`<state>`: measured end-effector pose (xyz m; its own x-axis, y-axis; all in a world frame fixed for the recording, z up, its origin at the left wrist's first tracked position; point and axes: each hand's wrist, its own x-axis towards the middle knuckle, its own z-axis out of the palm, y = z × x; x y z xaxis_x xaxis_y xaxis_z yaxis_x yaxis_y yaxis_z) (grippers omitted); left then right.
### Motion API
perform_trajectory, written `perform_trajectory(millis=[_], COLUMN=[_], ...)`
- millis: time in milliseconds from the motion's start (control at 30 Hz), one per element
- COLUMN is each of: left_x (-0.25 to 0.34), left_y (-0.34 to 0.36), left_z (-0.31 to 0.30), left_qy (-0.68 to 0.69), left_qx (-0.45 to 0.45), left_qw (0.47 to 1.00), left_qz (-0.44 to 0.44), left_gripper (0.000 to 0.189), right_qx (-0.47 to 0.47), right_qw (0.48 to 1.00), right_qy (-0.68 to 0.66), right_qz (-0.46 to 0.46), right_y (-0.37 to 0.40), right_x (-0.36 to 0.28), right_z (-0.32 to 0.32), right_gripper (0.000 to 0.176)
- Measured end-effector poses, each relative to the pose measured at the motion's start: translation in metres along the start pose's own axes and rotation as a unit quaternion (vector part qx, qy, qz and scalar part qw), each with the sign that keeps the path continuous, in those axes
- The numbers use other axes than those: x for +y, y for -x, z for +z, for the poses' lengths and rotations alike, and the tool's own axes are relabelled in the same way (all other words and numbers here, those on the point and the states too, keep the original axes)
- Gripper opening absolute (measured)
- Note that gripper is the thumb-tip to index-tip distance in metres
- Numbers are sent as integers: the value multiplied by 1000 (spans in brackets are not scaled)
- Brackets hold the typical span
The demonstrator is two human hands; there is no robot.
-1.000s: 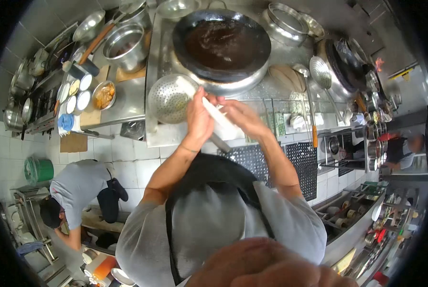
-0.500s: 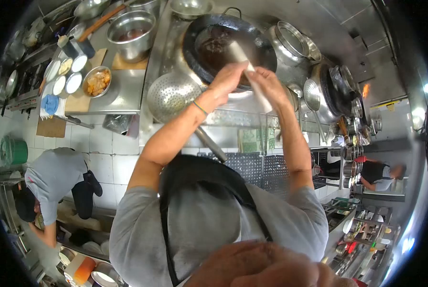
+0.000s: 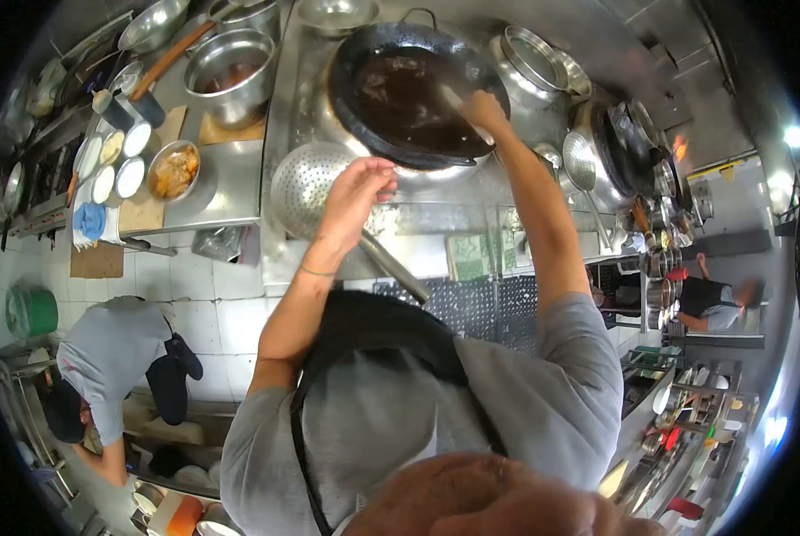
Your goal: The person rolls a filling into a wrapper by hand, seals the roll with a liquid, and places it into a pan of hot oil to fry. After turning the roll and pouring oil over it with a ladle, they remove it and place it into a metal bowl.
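Note:
My right hand (image 3: pixel 486 113) is closed around a long pale stick (image 3: pixel 456 100), slightly blurred, over the right side of a large black wok (image 3: pixel 348 103). One end of the stick points into the wok, and the other shows below my fingers. Dark brown liquid (image 3: pixel 409 107) fills the wok's bottom. My left hand (image 3: pixel 361 192) hovers off the wok's near left rim with loosely bent fingers and nothing visible in them. Beneath it, a perforated strainer ladle (image 3: pixel 306 183) rests on the stove, its handle pointing toward me.
At left, a counter bears a steel pot (image 3: pixel 230 80), white cups (image 3: pixel 130 177) and a bowl of orange-brown food (image 3: pixel 175 171). A second wok (image 3: pixel 610 152) and another strainer (image 3: pixel 579 161) stand at right, near a flame (image 3: pixel 679 146). One person (image 3: pixel 114 348) bends over at lower left; another (image 3: pixel 708 299) is far right.
My left hand has let go of the stick and drawn back left, toward me. My right hand, still holding the stick, has moved farther over the wok.

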<state>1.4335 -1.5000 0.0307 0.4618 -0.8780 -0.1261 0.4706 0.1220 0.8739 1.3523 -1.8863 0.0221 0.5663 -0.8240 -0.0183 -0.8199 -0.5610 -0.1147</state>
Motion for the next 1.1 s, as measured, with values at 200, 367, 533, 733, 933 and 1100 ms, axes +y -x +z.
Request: perform_trajectory(millis=[200,367,533,733,933,1100], left_x=[22,73,169,207,235,233], left_y=[82,164,164,145,190,186], left_z=[-24,-41,5,86,115,142], left_qy=[-85,-31,-2,27,-209,-224], left_qx=[-78,-136,-385,-400,-431,-425], left_qw=[993,947,751,632,765,779], left_qz=[30,289,537,663,431,403], left_gripper=[22,10,6,25,27,21], right_qx=[255,283,0,-91,-415,-430], right_qw=[939,868,841,913,886,820], right_qy=[-194,-406,-474,-283,-111,-228], right_qz=[-120,34,260,281,176,301], right_y=[118,334,423,482,661,719], right_x=[-3,91,120,164,187,166], right_z=[-104,-143,-39,218,440,448], right_gripper=[28,31,27,35,39,35])
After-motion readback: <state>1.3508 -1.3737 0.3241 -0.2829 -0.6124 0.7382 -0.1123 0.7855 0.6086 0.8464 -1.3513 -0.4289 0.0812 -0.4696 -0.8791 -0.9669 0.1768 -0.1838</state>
